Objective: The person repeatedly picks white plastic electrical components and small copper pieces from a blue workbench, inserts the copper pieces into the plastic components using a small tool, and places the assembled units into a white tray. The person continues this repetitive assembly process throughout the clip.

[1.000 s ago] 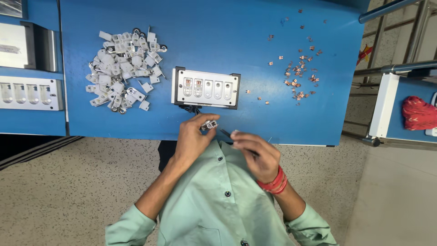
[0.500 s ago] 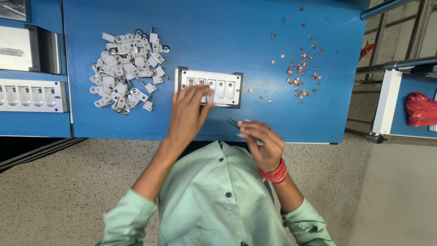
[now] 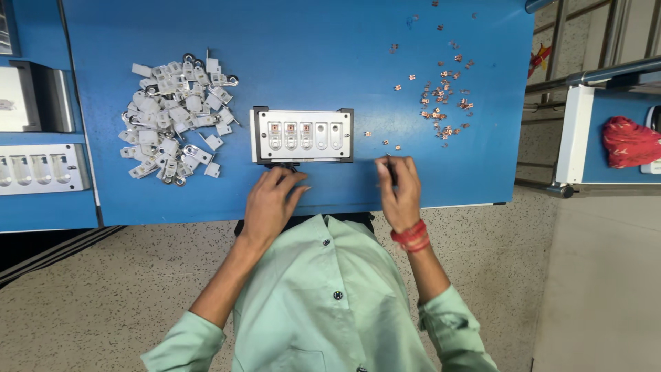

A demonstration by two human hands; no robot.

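Shirt (image 3: 330, 303): nearest to me, low in the frame, pale green cloth with dark buttons, sleeves rolled to the elbows.
Left hand (image 3: 272, 200): just below centre, fingers spread loosely, tips at the near edge of the fixture. It grips nothing that I can see.
Right hand (image 3: 398, 189): right of centre, fingers curled around a thin dark tool (image 3: 390, 167), its tip pointing up the frame. A red band (image 3: 412, 238) circles the wrist. The two hands are apart.
Fixture (image 3: 303, 135): at the middle of the frame, a flat rectangular white plate with dark corner brackets and a row of five slots.
Progress: I judge it about three fifths filled. The three left slots show small parts with reddish centres; the two right slots look bare.
Table (image 3: 310, 55): smooth, matte blue top, its near edge running just under my hands.
White parts (image 3: 175, 124): left of the fixture, a loose heap of small, pale plastic pieces, some with metal rings. Plenty remain.
Copper bits (image 3: 444, 103): upper right, tiny shiny reddish metal pieces, scattered thinly, with a few strays near my right hand.
Second plate (image 3: 41, 169): far left edge, another white slotted plate, with a grey box above it.
Red cloth (image 3: 630, 141): far right, bunched on a separate blue-topped stand.
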